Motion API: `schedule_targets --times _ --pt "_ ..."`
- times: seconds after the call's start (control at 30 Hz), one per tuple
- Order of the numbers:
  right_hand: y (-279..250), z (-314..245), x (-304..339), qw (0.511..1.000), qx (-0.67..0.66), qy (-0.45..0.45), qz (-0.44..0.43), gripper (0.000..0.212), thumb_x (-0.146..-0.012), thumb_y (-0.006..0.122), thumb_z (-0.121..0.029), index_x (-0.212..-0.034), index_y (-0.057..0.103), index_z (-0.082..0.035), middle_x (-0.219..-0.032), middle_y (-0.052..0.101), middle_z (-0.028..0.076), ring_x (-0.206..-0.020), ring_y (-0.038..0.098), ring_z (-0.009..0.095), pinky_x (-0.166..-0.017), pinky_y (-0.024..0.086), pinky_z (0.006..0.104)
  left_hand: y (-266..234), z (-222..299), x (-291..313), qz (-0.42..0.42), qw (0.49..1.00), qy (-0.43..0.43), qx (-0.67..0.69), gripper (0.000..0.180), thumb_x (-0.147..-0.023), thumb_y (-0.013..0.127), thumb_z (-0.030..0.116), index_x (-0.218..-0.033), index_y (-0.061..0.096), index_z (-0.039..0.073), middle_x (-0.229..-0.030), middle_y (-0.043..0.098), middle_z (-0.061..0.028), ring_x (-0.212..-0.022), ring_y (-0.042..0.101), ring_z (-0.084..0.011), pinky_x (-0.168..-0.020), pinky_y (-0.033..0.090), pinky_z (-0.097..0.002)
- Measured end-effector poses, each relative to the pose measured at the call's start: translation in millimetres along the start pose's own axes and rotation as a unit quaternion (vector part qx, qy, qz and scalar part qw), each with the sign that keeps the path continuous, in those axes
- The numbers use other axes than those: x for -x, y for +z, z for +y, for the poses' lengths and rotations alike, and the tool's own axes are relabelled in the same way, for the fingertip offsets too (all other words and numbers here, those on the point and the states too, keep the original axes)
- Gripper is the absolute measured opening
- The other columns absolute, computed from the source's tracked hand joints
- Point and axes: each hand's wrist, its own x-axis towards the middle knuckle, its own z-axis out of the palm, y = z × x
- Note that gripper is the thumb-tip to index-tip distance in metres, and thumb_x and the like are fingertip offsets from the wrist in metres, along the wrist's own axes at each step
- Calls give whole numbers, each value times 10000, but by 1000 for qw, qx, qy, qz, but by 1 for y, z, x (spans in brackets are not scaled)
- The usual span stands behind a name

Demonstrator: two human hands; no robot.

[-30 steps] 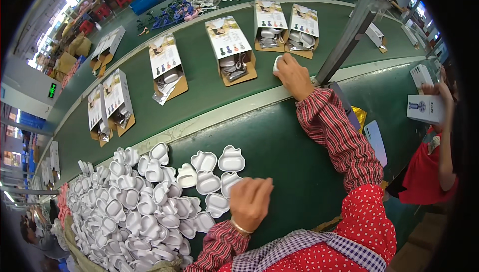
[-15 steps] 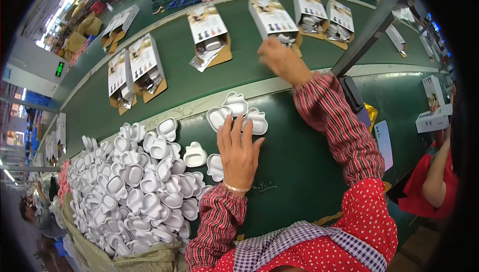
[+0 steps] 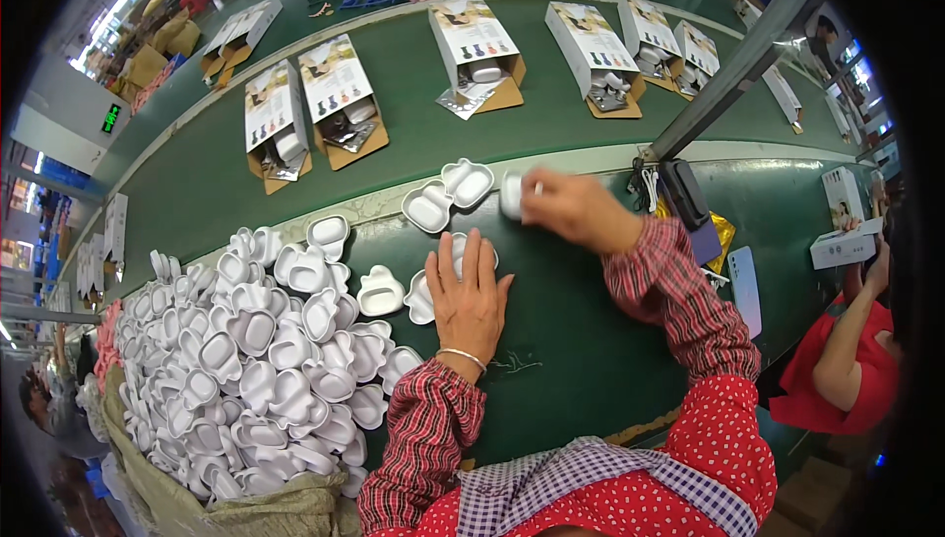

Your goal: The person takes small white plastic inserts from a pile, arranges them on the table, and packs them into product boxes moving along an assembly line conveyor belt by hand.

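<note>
My left hand [image 3: 467,306] lies flat, fingers stretched out, partly over a small white paw-like plastic tray [image 3: 460,247] on the green bench. In the fingers of my right hand [image 3: 581,207] is another white tray [image 3: 511,194], slightly blurred, just above the bench's far edge. Two more white trays [image 3: 467,183] sit side by side beyond my left fingertips. To the left spreads a large heap of the same white trays [image 3: 258,340], with a single tray [image 3: 381,291] apart from it near my left hand.
Opened printed boxes [image 3: 474,30] with white pieces inside lie on the green belt [image 3: 404,133] beyond the bench rail. A metal post [image 3: 733,69] rises at right, near a dark case [image 3: 683,192] and a phone [image 3: 745,286]. Another person [image 3: 837,370] handles a box farther right.
My right hand has come back from an open box to the bench's far edge, now with a white tray. The boxes have shifted right. My left hand stays nearly in place.
</note>
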Motion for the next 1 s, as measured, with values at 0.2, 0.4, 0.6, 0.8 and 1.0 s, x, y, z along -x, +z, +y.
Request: schedule_targets --times 0.2,0.4,0.6,0.8,1.0 --pt "-7 105 -71 971 185 148 -38 101 -874 604 -173 -929 565 -97 -1050 565 69 -828 636 319 -690 512 425 1 2 2 20 1000 13 13 477 -823 683 181 -1233 526 -3 -1346 477 -125 -1280 382 -401 -1050 328 -518" --pt "-4 133 -80 944 248 216 24 215 -836 586 -73 -1050 569 -61 -1106 545 123 -964 619 340 -771 529 428 -1 8 -1 20 999 13 47 464 -827 676 175 -1234 530 6 -1344 472 -123 -1279 380 -395 -1049 326 -514" --pt "25 16 -62 997 -16 8 -73 239 -825 678 -189 -978 540 -68 -1088 537 77 -909 614 294 -711 533 384 -5 -1 1 23 999 0 46 456 -835 666 175 -1237 533 6 -1355 461 -119 -1289 371 -389 -1059 314 -508" --pt "22 31 -75 994 72 72 -39 130 -863 609 -185 -932 553 -89 -1041 550 81 -830 636 313 -650 526 388 -5 3 1 30 998 7 52 458 -829 669 172 -1234 534 5 -1349 467 -117 -1278 381 -385 -1057 316 -505" --pt "14 83 -125 972 180 150 -7 168 -868 583 -110 -1018 540 -47 -1087 540 126 -922 628 351 -733 525 451 -7 6 1 38 997 9 60 462 -816 682 162 -1226 538 6 -1336 477 -120 -1268 390 -386 -1051 322 -503"
